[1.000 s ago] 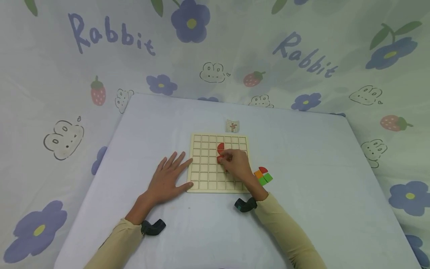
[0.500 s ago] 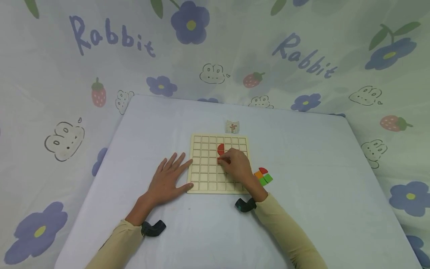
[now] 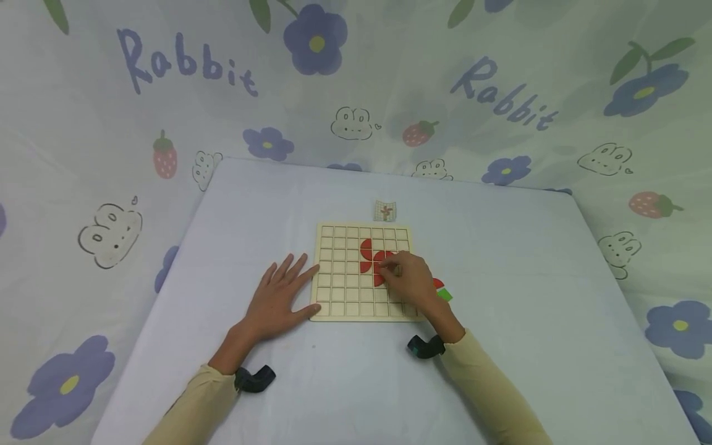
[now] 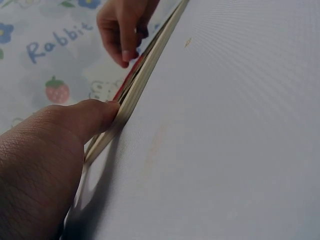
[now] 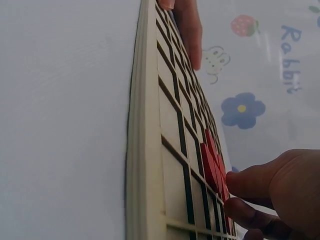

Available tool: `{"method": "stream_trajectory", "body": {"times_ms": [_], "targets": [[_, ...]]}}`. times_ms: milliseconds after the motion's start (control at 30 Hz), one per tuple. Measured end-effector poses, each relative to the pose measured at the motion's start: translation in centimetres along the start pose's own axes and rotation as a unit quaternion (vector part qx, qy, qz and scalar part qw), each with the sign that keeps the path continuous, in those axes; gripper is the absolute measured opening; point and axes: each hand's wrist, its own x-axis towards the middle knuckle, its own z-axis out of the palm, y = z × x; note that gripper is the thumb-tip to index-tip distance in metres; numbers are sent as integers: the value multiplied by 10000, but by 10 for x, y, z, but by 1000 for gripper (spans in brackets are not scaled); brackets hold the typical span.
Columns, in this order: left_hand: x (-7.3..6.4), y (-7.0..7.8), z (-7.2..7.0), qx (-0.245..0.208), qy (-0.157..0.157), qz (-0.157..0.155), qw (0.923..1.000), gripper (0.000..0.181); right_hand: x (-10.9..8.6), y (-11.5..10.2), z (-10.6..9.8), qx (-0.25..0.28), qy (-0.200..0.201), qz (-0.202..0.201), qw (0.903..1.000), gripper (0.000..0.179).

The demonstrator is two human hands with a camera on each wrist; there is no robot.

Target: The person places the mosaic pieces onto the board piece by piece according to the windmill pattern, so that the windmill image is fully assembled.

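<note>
The left hand [image 3: 276, 301] lies flat with spread fingers at the left edge of the wooden grid board [image 3: 339, 279]. Its thumb [image 4: 95, 117] touches the board's rim in the left wrist view. Over the board, the right hand [image 3: 410, 279] has bent fingers, with thumb and index fingertips at the red quarter-circle pieces [image 3: 379, 280]. No piece shows lifted between them. Left of these fingers, a red quarter piece [image 3: 365, 267] sits in a cell below further red pieces [image 3: 366, 250]. The right wrist view shows red pieces [image 5: 212, 167] in the cells beside the fingertips.
A small card [image 3: 385, 211] with a red pinwheel-like pattern on a grid lies behind the board. Right of the board, a red quarter piece [image 3: 438, 283] and a green square [image 3: 445, 294] lie on the white tabletop [image 3: 517, 278], partly behind the right wrist.
The right hand has let go of the red quarter piece and shifted right, uncovering more red pieces. Its wrist now hides the orange piece and one green piece. The left hand stays put.
</note>
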Motion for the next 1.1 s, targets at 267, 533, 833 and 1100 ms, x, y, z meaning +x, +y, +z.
{"method": "stream_trajectory", "body": {"times_ms": [267, 533, 833, 1100], "targets": [[-1, 2, -1, -19, -28, -30, 10000, 80, -21, 21, -22, -120, 187, 452, 9987, 7], [0, 1, -2, -17, -49, -51, 10000, 79, -37, 46, -39, -475, 117, 980, 9940, 25], [0, 2, -1, -25, -39, -33, 10000, 81, -48, 53, -52, -328, -4, 1117, 9932, 16], [0, 0, 1, 42, 20, -24, 10000, 80, -51, 50, -59, -140, -327, 1383, 9898, 16]]}}
